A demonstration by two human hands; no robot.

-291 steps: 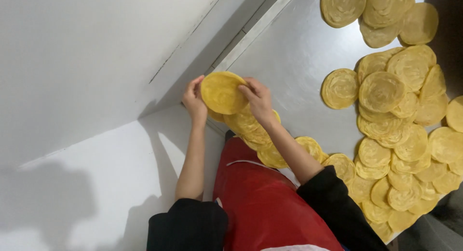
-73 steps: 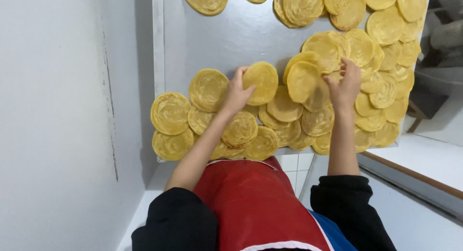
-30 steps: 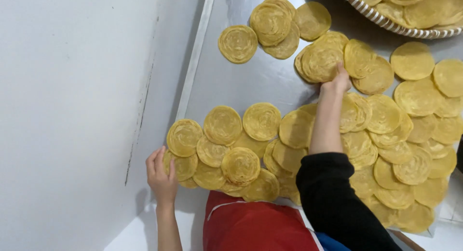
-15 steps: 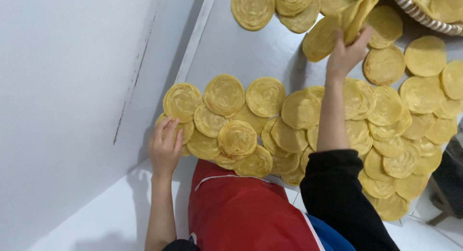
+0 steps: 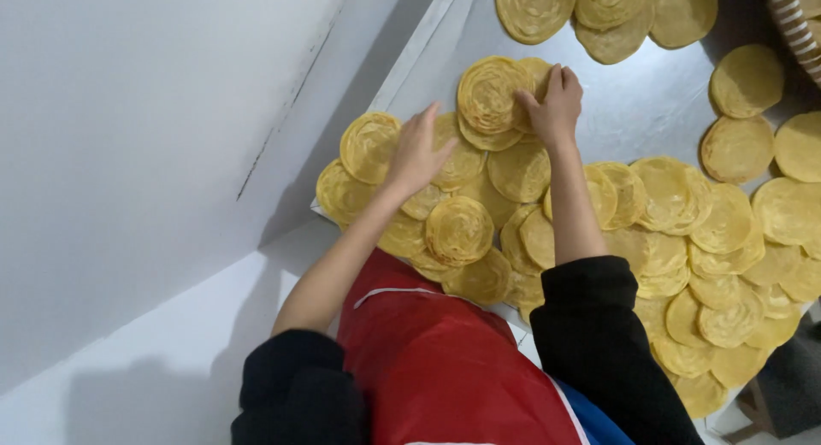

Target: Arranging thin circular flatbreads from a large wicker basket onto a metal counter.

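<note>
Left hand [image 5: 416,152] spread flat on overlapping round yellow flatbreads [image 5: 459,229] with spiral layers at the near-left edge of the grey metal worktop [image 5: 658,103], right hand [image 5: 554,103] pinching the topmost swirled disc [image 5: 490,94] of a small stack just beyond.

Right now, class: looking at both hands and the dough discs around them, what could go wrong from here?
1. The right hand rests on a small stack of discs; pressed, soft layers might stick together.
2. The discs by the left hand overlap at the metal table edge; a nudge could slide one off.
</note>
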